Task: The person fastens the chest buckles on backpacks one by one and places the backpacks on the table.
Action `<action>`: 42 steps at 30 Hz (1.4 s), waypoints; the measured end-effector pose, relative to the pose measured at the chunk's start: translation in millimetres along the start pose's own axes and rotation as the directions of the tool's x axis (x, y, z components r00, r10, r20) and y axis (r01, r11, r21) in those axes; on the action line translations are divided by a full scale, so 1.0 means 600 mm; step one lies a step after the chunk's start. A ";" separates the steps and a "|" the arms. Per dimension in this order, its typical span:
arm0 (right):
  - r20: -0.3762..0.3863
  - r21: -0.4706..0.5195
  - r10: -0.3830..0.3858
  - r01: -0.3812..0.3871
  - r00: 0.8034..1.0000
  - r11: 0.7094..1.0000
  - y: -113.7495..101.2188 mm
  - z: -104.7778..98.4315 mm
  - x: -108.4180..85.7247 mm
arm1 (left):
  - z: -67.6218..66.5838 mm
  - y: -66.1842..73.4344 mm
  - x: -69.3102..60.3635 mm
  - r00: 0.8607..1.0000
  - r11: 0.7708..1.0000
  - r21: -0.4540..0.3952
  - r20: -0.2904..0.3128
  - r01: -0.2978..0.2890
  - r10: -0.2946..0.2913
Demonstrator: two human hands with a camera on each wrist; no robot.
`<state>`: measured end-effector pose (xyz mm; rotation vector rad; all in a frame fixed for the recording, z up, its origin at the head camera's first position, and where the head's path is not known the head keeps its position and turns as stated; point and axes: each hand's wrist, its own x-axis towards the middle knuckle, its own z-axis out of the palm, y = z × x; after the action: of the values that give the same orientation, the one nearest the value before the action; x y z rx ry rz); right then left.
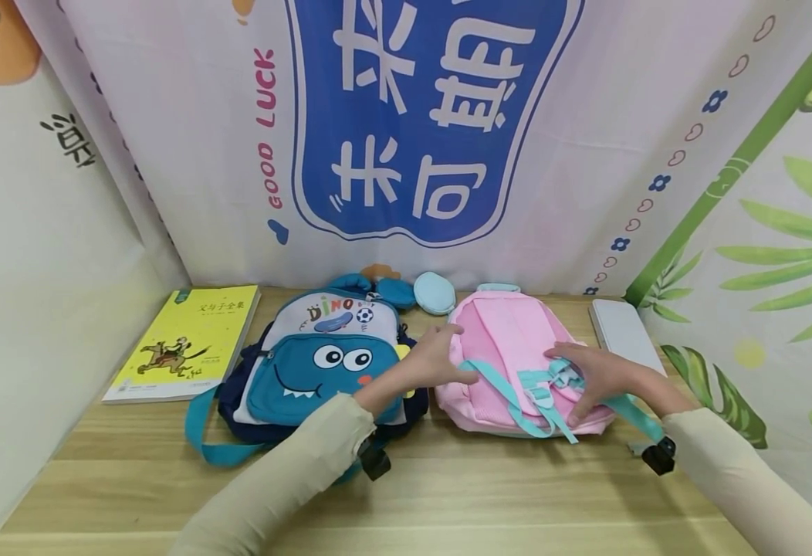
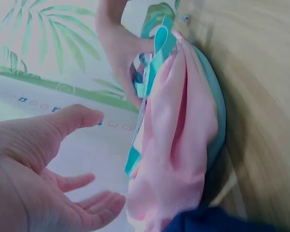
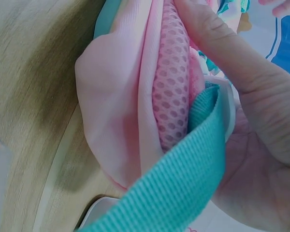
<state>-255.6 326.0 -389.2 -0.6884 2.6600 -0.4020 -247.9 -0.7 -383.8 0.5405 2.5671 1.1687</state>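
Note:
A pink backpack [image 1: 492, 324] with turquoise straps [image 1: 510, 394] lies back side up on the wooden table. At its left edge is my left hand [image 1: 437, 359], thumb and fingers spread apart. In the left wrist view that hand [image 2: 53, 169] has nothing between its fingers. My right hand [image 1: 603, 378] is over the backpack's right side, with thumb and fingers widely parted around the bunched straps and buckle [image 1: 564, 374]. In the right wrist view its thumb [image 3: 217, 41] touches the mesh shoulder strap [image 3: 171, 77]; a turquoise webbing strap [image 3: 169, 179] crosses in front of the palm, and the other fingers are hidden.
A blue dinosaur backpack [image 1: 326, 371] lies left of the pink one, partly behind my left forearm. A yellow book [image 1: 184, 340] is at the far left. A white flat box [image 1: 624, 332] lies right of the pink backpack. A printed cloth [image 1: 232, 193] hangs behind.

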 end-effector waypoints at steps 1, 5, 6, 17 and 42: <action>0.002 0.000 0.004 -0.004 1.000 1.000 -0.001 -0.001 0.000 | 0.004 0.004 0.004 1.000 1.000 -0.019 0.001 -0.012 0.012; 0.004 0.001 0.001 -0.001 1.000 1.000 0.001 -0.002 0.001 | 0.026 0.018 0.025 0.998 0.994 -0.083 0.010 -0.068 0.070; 0.005 -0.002 -0.006 0.006 1.000 1.000 0.001 -0.002 0.001 | 0.032 0.021 0.030 0.996 0.991 -0.102 0.012 -0.088 0.089; 0.007 0.002 -0.012 0.012 1.000 1.000 0.003 0.000 0.004 | 0.112 0.053 0.079 0.977 0.971 -0.113 -0.001 -0.211 0.212; 0.006 -0.003 0.015 -0.015 1.000 1.000 -0.001 0.001 0.006 | 0.184 0.060 0.123 0.993 0.976 0.191 -0.034 -0.104 0.112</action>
<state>-257.9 323.5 -390.4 -0.6690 2.6590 -0.3918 -263.2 126.8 -433.3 0.7118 2.7357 0.9849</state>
